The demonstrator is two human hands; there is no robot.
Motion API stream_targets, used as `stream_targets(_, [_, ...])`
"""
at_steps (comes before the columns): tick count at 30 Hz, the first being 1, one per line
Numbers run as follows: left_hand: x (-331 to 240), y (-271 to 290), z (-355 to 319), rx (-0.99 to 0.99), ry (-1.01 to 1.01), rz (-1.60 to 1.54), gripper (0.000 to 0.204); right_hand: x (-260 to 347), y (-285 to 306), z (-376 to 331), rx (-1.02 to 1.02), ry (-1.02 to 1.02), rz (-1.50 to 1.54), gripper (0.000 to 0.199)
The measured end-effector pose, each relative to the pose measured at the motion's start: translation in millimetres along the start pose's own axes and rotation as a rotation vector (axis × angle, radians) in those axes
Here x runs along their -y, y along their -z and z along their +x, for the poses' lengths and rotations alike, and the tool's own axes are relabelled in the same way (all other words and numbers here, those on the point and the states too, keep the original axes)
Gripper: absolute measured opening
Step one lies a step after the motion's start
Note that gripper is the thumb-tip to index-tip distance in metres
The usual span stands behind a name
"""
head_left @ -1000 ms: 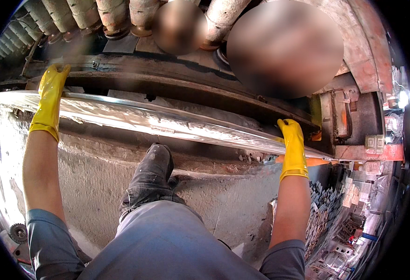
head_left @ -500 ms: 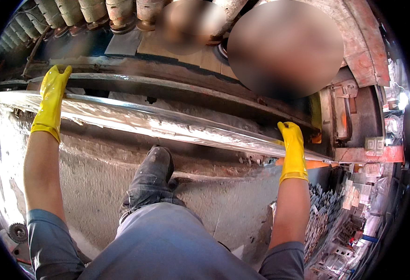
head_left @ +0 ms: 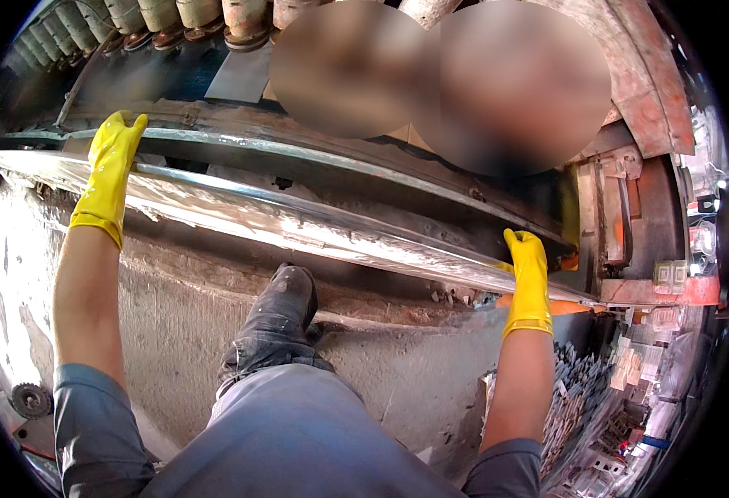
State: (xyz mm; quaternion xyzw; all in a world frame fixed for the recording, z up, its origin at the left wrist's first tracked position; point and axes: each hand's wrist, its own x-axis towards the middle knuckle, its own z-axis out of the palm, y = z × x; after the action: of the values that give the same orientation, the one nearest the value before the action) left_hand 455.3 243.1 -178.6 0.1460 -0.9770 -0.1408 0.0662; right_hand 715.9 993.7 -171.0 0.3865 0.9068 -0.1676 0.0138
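A long, thin slab (head_left: 298,232) with a shiny pale face crosses in front of me, tilted on its long edge. What it is made of is hard to tell. My left hand (head_left: 115,170), in a yellow rubber glove, is curled over the slab's upper edge near the left end, thumb toward the right. Near the right end, my right hand (head_left: 529,278), gloved the same way, grips that edge with bent fingers. The fingertips on the slab's far side are partly hidden.
Beyond the slab runs a metal rail (head_left: 298,151) along a machine bed, below a row of cylindrical machine heads (head_left: 244,21). Blurred patches cover part of the machine. Rough concrete floor (head_left: 389,373) lies around my boot (head_left: 290,290). Stacked grey pieces (head_left: 576,390) stand at right.
The view has shifted a little, so the slab and both hands appear slightly farther right, my right hand also lower. Both hands remain on the slab.
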Motion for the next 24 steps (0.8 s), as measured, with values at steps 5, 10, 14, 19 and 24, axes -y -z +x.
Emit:
stream_targets(5, [13.6,6.1,-11.5,-0.004,0.030,0.014,0.065,23.0,9.3,-27.4,0.041,-0.032,-0.093,0.053])
stream_targets(10, [19.0,7.4,-19.6,0.008,0.028,0.026,0.066,11.7,5.1,-34.7,0.068,-0.093,0.029,0.053])
stream_targets(14, [21.1,4.3,-22.9,0.008,0.025,0.010,0.066,-10.9,-1.8,-30.4,0.038,-0.051,0.031,0.052])
stream_targets(19, [39.7,-3.2,-22.2,-0.012,0.022,0.015,0.066,26.6,11.5,-68.0,0.085,-0.134,0.191,0.044])
stream_targets(24, [34.9,2.3,-31.9,0.001,0.016,0.016,0.066,25.2,12.5,-78.1,0.064,-0.103,0.192,0.042])
